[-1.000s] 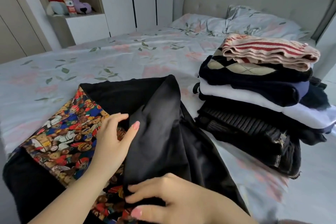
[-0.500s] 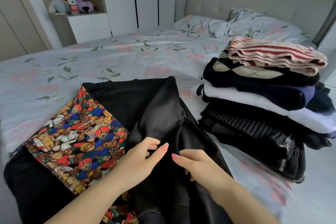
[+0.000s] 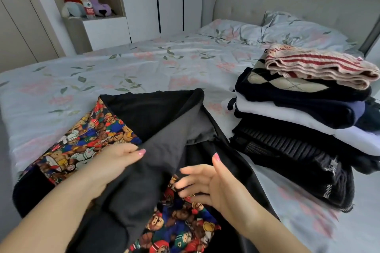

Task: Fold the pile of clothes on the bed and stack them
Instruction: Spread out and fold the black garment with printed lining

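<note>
Near the front edge of the bed [image 3: 144, 68], the black garment [image 3: 148, 113] with bear-print lining [image 3: 98, 135] lies spread. The left hand [image 3: 121, 158] grips its raised black flap, while the right hand [image 3: 207, 181] hovers over the print, fingers spread. The stack of folded clothes [image 3: 287, 146] sits just beside it.

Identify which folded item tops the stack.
The striped knit, pink-cream with red stripes. It lies on the argyle sweater. The white top and the dark pieces sit lower.
</note>
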Demonstrator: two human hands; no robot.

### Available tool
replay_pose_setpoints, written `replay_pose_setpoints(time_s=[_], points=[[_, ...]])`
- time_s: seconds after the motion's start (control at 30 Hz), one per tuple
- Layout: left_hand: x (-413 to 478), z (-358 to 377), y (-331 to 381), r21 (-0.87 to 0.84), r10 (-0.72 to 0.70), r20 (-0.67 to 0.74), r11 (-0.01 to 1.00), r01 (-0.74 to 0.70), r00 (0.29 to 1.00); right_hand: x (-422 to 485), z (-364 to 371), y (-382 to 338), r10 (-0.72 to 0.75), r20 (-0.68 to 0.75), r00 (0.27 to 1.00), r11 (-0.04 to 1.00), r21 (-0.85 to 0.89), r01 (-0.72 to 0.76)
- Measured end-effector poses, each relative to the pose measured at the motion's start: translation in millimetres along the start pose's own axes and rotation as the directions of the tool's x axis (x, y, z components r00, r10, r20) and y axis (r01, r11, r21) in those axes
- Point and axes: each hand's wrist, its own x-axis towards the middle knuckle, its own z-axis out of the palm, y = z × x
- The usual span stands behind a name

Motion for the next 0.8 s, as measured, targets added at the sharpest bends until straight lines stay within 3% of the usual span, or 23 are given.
replay_pose_setpoints(time_s=[0.2, 0.33, 0.43, 0.47, 0.53, 0.6, 0.63, 0.7, 0.8], points=[[13, -92, -65, 0.089, -0.046, -0.355, 0.993, 0.083, 0.934, 8, -16, -5, -0.033, -0.227, 0.973, 0.999, -0.008, 0.032], [22, -120, -113, 0.214, -0.106, -0.407, 0.955, 0.207, 0.907, 15, -26, -6, -0.051, -0.423, 0.905, 0.996, -0.09, 0.014], [20, -125, -121, 0.218, -0.155, -0.391, 0.942, 0.255, 0.907, 17, -29, -4, -0.205, -0.527, 0.825, 0.939, -0.343, 0.015], [17, -127, -121, 0.229, -0.176, -0.37, 0.934, 0.273, 0.912, 18, -32, -1, -0.312, -0.518, 0.796, 0.869, -0.494, 0.019], [11, -132, -125, 0.304, -0.227, -0.325, 0.894, 0.328, 0.918, 24, -44, 3, -0.51, -0.389, 0.767, 0.584, -0.811, -0.024], [1, -134, -130, 0.326, -0.275, -0.283, 0.874, 0.362, 0.919, 38, -57, 5, -0.561, -0.234, 0.794, 0.278, -0.957, -0.085], [-4, -135, -131, 0.302, -0.299, -0.255, 0.879, 0.37, 0.919, 47, -65, 6, -0.539, -0.198, 0.819, 0.192, -0.975, -0.11], [-13, -137, -134, 0.253, -0.353, -0.176, 0.886, 0.389, 0.919, 67, -77, 5, -0.46, -0.171, 0.871, 0.094, -0.985, -0.144], [-22, -144, -136, 0.213, -0.328, -0.026, 0.921, 0.326, 0.944, 91, -90, 0, -0.391, -0.16, 0.906, 0.058, -0.987, -0.149]])
